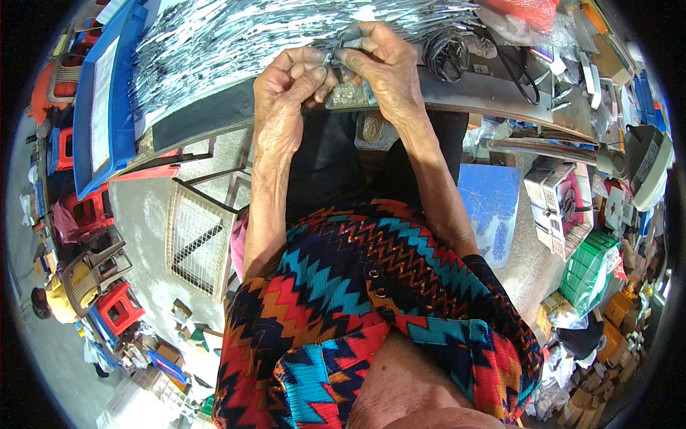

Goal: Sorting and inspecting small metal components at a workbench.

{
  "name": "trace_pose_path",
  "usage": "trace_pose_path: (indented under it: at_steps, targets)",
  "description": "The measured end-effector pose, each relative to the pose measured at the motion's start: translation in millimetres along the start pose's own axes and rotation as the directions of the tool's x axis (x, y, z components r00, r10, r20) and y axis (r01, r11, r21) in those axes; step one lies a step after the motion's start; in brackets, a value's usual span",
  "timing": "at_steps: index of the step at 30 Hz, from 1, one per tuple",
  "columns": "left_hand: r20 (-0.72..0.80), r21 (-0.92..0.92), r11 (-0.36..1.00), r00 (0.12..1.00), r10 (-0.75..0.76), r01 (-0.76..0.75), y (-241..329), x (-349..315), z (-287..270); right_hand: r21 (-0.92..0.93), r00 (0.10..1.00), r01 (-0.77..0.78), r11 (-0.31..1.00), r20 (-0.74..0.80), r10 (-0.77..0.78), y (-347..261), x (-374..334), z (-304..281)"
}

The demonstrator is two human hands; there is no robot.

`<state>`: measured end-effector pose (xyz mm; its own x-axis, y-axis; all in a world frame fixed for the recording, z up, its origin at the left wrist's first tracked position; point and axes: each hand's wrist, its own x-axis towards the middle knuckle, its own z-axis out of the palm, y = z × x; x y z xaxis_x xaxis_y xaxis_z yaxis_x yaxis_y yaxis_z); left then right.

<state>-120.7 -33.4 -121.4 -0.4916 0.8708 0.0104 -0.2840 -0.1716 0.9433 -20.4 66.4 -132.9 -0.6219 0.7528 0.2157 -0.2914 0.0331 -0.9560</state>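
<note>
My left hand (pixel 291 82) and my right hand (pixel 382 64) meet above the near edge of the worktable (pixel 214 106). The fingers of both are closed in a pinch around a small dark and shiny piece (pixel 331 58), mostly hidden by the fingertips, so its kind cannot be made out. Just beyond them spreads a wide pile of thin, silvery strips (pixel 207 53). Below the fingers, at the table edge, lies a small yellowish, see-through block or packet (pixel 350 96).
A blue tray (pixel 108 107) borders the pile on the left. A crumpled black plastic bag (pixel 446 56) and a black cable (pixel 516 71) lie to the right. Below stand a wire rack (pixel 196 239), a blue board (pixel 489 211) and a green crate (pixel 587 275).
</note>
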Motion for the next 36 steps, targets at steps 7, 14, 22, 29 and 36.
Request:
trace_pose_path:
  at_steps: [7,14,22,29,36]
  targets:
    - [0.013,-0.037,0.999,1.0,0.018,-0.018,0,-1,1,0.015,1.0,-0.007,1.0,0.003,0.007,1,0,0]
    - [0.063,-0.132,0.991,0.998,-0.01,0.018,-4,-1,-2,0.082,1.0,-0.008,0.997,-0.008,0.008,1,-2,-5]
    - [0.092,-0.186,0.982,0.995,-0.025,0.042,-5,-2,2,0.267,0.998,-0.062,0.962,0.026,0.057,-14,-5,-6]
    - [0.096,-0.162,0.987,0.995,0.015,0.001,-7,-3,6,0.33,0.995,-0.096,0.939,0.031,0.091,-10,-7,-6]
    - [0.11,-0.145,0.989,0.994,-0.016,0.032,-9,-4,3,0.334,0.993,-0.118,0.935,0.026,0.116,-10,-8,-5]
